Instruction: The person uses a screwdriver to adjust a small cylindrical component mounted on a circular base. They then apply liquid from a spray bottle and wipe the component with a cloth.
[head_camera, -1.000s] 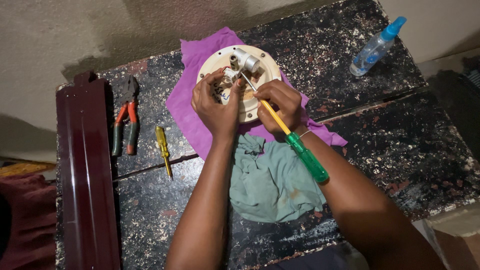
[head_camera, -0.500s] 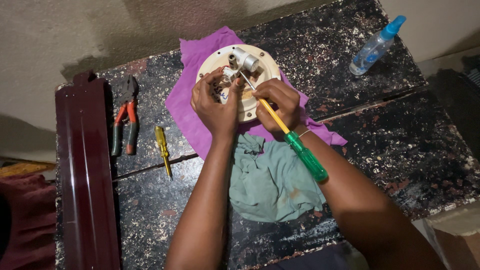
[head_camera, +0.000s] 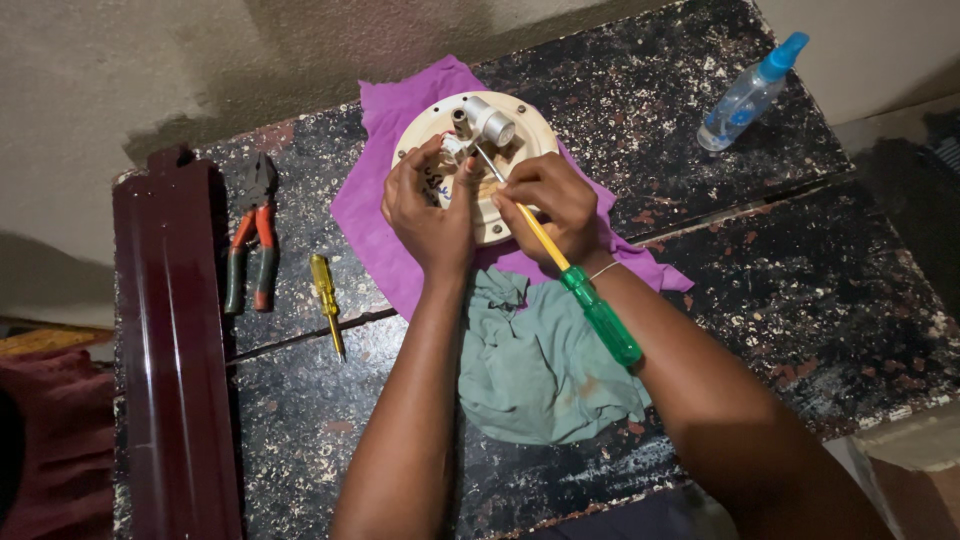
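almost nothing has moved since the earlier pictures: both hands stay on the round cream part (head_camera: 520, 135), which sits on the purple cloth (head_camera: 375, 200) at the back of the dark speckled table (head_camera: 800, 300). left hand (head_camera: 430, 205) rests on the part, its fingers curled over the rim. right hand (head_camera: 550, 205) is closed tight around the yellow shaft of the green-handled screwdriver (head_camera: 580, 290), its tip at the part's middle, beside the small silver cylinder (head_camera: 490, 122). a green rag (head_camera: 535, 360) lies under the wrists. pliers (head_camera: 252, 235) and a small yellow screwdriver (head_camera: 326, 300) lie well apart on the left.
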